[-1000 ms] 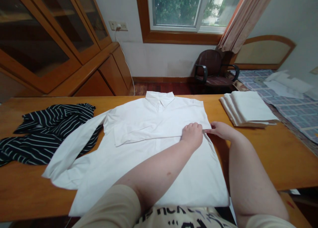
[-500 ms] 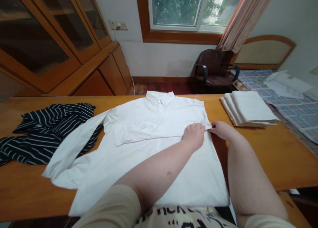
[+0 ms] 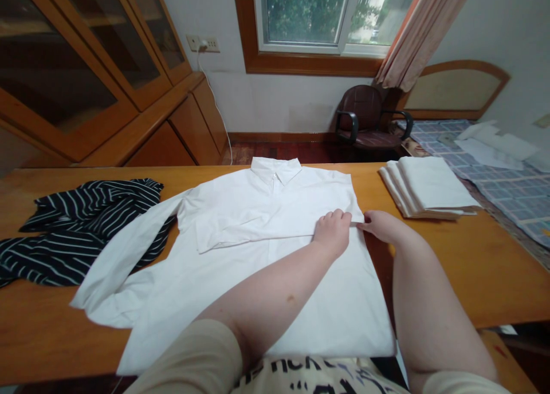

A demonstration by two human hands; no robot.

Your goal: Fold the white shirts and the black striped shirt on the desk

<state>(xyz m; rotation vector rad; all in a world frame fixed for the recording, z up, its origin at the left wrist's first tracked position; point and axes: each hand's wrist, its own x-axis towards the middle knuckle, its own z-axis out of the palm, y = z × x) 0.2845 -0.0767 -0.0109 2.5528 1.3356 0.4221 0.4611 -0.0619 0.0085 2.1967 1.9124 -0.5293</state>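
A white collared shirt (image 3: 240, 291) lies spread on the wooden table, collar away from me. Its right-hand sleeve is folded across the chest, with the cuff toward the left. The other sleeve stretches out to the left, partly over a black garment with white stripes (image 3: 86, 233). My left hand (image 3: 333, 233) rests on the folded sleeve near the shirt's right side, its fingers bent and closed on the cloth. Just right of it, my right hand (image 3: 378, 224) pinches the shirt's side edge below the shoulder.
White folded cloths (image 3: 433, 185) are stacked on the table (image 3: 464, 268) at the right. Beyond the table stand a brown armchair (image 3: 369, 119) and a bed with a checked cover (image 3: 494, 182). A glass-fronted wooden cabinet (image 3: 172, 119) is at the left.
Almost nothing differs. Both hands stay at the shirt's right side, and the view has shifted very slightly.
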